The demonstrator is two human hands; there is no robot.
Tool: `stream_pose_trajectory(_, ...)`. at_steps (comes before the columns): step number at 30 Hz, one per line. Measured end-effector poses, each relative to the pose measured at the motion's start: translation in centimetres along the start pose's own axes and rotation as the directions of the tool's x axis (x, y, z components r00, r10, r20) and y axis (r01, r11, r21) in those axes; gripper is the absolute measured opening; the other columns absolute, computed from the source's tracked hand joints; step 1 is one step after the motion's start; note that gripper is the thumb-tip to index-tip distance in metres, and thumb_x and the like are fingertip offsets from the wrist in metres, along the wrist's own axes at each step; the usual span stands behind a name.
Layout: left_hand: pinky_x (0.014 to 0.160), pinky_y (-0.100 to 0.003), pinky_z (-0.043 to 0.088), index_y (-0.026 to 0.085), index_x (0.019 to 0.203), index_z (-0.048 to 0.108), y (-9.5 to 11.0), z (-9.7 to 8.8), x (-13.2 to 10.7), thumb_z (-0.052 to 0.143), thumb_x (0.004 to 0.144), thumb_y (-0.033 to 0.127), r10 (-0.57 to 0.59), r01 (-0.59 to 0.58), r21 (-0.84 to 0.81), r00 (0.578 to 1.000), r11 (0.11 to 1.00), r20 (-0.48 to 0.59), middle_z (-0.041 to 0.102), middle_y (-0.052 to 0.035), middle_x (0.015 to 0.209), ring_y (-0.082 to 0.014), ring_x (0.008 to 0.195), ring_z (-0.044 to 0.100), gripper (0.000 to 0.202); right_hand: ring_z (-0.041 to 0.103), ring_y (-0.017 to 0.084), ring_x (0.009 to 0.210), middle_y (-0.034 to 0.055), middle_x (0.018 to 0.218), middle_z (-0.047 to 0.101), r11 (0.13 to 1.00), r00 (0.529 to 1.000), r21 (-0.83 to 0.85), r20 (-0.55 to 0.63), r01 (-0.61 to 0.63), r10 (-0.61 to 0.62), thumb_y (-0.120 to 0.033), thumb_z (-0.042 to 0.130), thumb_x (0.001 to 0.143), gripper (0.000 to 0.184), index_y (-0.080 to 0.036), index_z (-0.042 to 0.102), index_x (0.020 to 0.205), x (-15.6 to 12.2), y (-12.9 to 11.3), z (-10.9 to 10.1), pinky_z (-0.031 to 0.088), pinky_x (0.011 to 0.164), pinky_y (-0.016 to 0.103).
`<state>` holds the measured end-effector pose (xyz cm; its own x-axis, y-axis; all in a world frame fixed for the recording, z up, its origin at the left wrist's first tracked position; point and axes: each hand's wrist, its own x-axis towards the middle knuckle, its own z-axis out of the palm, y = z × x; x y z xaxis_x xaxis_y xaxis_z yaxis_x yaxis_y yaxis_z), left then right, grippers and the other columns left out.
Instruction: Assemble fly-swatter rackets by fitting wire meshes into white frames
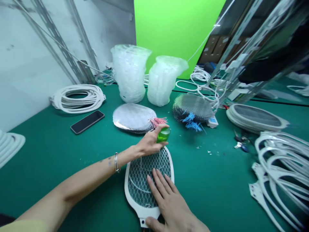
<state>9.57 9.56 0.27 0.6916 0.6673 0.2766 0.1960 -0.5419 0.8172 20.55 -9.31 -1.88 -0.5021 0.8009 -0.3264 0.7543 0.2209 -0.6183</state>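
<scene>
Head view: a green surface (210,180) is spreading out before me, and a white-rimmed racket head (141,182) is lying on it, mesh up, near the person. Beyond it, a mesh stack (131,116) is resting. The right grip (175,206) is lying flat and spread on the racket's mesh, thumb over its neck, grasping nothing. The left grip (152,141) is pinching a small green container (162,137) over the far rim.

no text, label or number seems legible, though distant parts look blurred.
</scene>
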Motion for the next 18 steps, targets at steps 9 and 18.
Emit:
stream_pose_trajectory(9, 0.068, -0.026, 0.048, 0.027, 0.134, 0.037, 2.4, 1.9, -0.4, 0.066, 0.082, 0.022, 0.012, -0.008, -0.036, 0.994, 0.999, 0.113, 0.060, -0.0004, 0.094, -0.0129, 0.073, 0.058, 0.060, -0.011, 0.028, 0.145, 0.0034, 0.156, -0.016, 0.999, 0.999, 0.045, 0.022, -0.026, 0.025, -0.068, 0.041, 0.085, 0.092, -0.024, -0.005, 0.151, -0.4, -1.2, -1.1, -0.003, 0.118, 0.048)
stream_pose_trajectory(18, 0.063, -0.027, 0.052, 0.030, 0.134, 0.039, 3.7, 3.3, -2.6, 0.068, 0.080, 0.021, -0.006, 0.069, -0.284, 0.977, 0.957, 0.215, 0.057, 0.0009, 0.085, -0.0132, 0.069, 0.058, 0.062, -0.008, 0.030, 0.145, 0.0085, 0.158, -0.007, 0.999, 0.999, 0.020, -0.031, -0.043, 0.044, -0.068, 0.045, 0.084, 0.094, -0.018, 0.005, 0.153, -0.7, -1.7, -1.1, -0.003, 0.119, 0.048)
